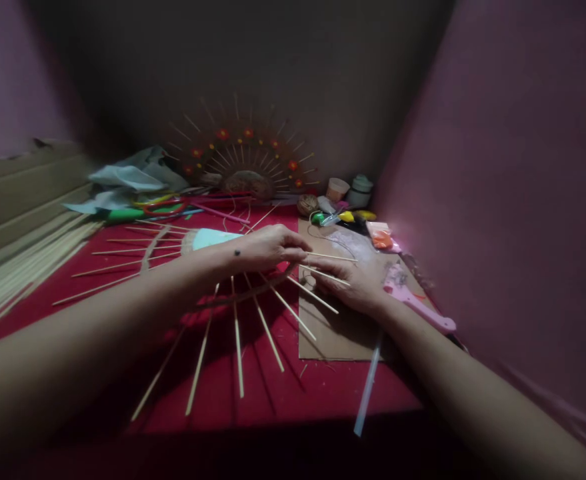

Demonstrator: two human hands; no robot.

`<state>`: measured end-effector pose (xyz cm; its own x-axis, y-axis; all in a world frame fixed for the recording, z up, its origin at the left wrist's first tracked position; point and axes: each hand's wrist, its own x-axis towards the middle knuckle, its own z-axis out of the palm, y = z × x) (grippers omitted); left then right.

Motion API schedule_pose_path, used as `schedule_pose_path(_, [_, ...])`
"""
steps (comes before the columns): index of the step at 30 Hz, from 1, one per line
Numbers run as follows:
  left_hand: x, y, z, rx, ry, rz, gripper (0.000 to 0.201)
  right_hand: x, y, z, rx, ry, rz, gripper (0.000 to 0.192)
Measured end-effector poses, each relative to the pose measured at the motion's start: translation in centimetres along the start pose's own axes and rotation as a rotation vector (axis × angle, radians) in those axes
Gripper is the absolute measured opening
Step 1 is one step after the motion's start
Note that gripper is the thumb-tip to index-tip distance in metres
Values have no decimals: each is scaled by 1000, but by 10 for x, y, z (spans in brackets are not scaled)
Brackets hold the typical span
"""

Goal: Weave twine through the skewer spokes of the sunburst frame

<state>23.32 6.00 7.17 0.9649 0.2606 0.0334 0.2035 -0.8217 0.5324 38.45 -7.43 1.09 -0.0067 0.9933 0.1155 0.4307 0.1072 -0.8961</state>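
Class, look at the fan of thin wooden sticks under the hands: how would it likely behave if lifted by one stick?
The sticks look thin and long, so probably light and slightly springy. Lifted by one stick, the fan may sag or twist, since only a curved strip seems to join it. The left hand and right hand press it flat.

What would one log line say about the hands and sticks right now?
left hand: on fan of thin wooden sticks | right hand: pressing sticks on brown cardboard sheet | surface: red cloth

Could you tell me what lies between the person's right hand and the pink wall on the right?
In the head view, a pink tool lies on the cardboard sheet between the right hand and the pink wall.
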Motion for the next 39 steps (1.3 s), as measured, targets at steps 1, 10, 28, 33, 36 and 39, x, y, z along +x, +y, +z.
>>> schedule_pose_path(1, [4,-4,1,-91,-46,-9,32,0,0,0,-11,-7,-12,36])
schedule_pose_path(10, [13,-11,5,-158,74,-122,28,-6,-19,-26,-224,-141,132,26])
schedule_pose_path(28, [25,-26,18,-177,142,-117,21,-29,-49,-36,-655,-86,-75,17])
schedule_pose_path(33, [25,-19,5,-168,136,-56,24,-31,-41,-42,-776,-71,-79,20])
schedule_pose_path(36, [22,-16,5,-157,167,-39,29,-30,-40,-40,-790,-105,-103,23])
schedule_pose_path(39, [21,-13,7,-151,222,-36,31,-27,-36,-32,-807,-129,-100,23])
